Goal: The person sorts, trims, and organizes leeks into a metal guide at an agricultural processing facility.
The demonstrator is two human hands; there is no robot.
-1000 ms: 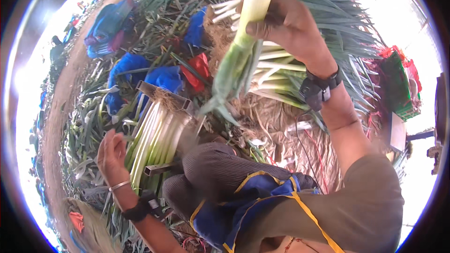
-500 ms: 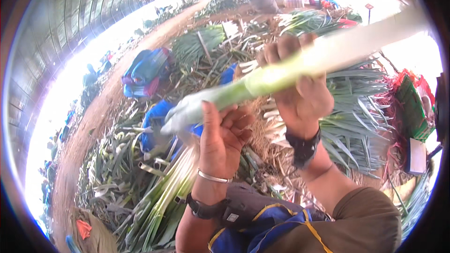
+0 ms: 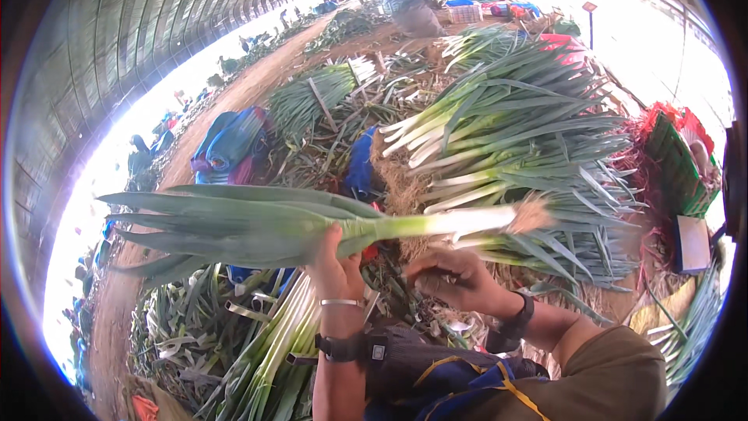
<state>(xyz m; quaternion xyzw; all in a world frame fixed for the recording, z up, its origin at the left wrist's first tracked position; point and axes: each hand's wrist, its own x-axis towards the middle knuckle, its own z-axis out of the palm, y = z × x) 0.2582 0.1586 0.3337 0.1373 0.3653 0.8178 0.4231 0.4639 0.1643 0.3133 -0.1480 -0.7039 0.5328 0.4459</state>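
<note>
A long leek (image 3: 389, 226) lies level across the middle, its green leaves spread to the left and its white root end to the right. My left hand (image 3: 335, 261) is closed around it, where the leaves meet the stem. My right hand (image 3: 456, 277) is just below the white stem, its fingers curled in a pinch; whatever they may hold is hidden. Behind and to the right lies a large pile of leeks (image 3: 499, 140), with white ends and roots toward the left. Below my left hand, more stalks (image 3: 273, 327) lie in a bundle.
Leafy trimmings (image 3: 179, 320) cover the ground at left. Farther back are a blue-and-purple bundle (image 3: 232, 140), another leek heap (image 3: 312, 97) and a crouching person (image 3: 413, 12). A green crate (image 3: 682, 168) and red netting (image 3: 635, 136) stand at right. A dirt path (image 3: 187, 148) runs along the left.
Half a second ago my right hand gripped a leek raised close to view, with my left hand open beneath it. Now a leek lies level lower down in my left hand; my right hand is below its stem.
</note>
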